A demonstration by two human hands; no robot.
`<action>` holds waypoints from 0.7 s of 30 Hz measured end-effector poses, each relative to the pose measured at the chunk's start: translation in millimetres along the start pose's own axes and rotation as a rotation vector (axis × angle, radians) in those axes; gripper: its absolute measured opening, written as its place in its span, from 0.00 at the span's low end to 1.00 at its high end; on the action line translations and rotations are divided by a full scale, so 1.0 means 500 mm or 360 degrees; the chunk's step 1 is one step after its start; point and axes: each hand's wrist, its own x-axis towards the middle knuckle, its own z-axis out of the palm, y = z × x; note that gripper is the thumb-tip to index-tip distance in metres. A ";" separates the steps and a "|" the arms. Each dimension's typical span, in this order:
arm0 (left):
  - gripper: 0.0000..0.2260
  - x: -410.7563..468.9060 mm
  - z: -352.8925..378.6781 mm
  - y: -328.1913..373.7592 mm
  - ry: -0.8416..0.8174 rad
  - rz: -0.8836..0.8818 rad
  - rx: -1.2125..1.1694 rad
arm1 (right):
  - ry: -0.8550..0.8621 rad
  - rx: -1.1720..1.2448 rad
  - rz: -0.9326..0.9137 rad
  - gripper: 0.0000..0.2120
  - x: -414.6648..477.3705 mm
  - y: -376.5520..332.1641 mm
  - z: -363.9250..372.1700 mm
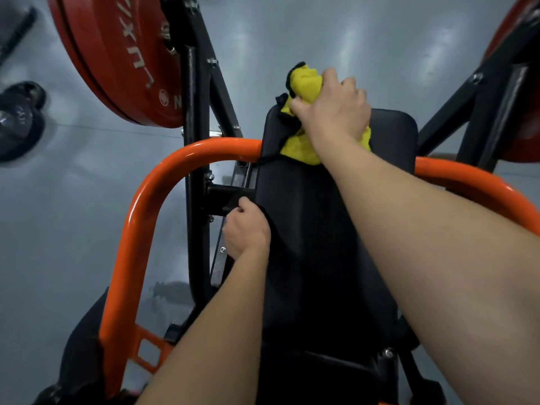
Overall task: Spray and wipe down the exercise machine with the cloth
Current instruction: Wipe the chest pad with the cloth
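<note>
Fingers of the right hand clamp a bunched yellow microfibre cloth onto the far end of the black padded bench. The left hand grips its side edge. Wiping looks mid-way. The orange tubular frame probably awaits wiping, and no spray bottle shows.

We are in a gym: we see a red weight plate on a black steel frame, dumbbells on the grey floor, and a padded seat.
</note>
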 end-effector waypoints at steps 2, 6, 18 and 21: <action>0.23 -0.006 0.002 0.001 0.0127 0.0031 0.0089 | -0.0099 0.0031 0.0176 0.24 0.045 -0.034 -0.006; 0.19 -0.003 0.008 0.007 0.0240 0.0016 0.0126 | 0.0006 -0.0134 -0.0178 0.21 0.071 -0.065 0.025; 0.20 -0.015 0.009 0.024 0.0316 -0.0035 0.0131 | 0.0075 0.0198 -0.0956 0.22 -0.187 0.070 0.004; 0.19 -0.013 0.000 0.025 0.0234 -0.0043 0.0151 | -0.0124 0.0272 -0.1150 0.22 -0.246 0.116 0.000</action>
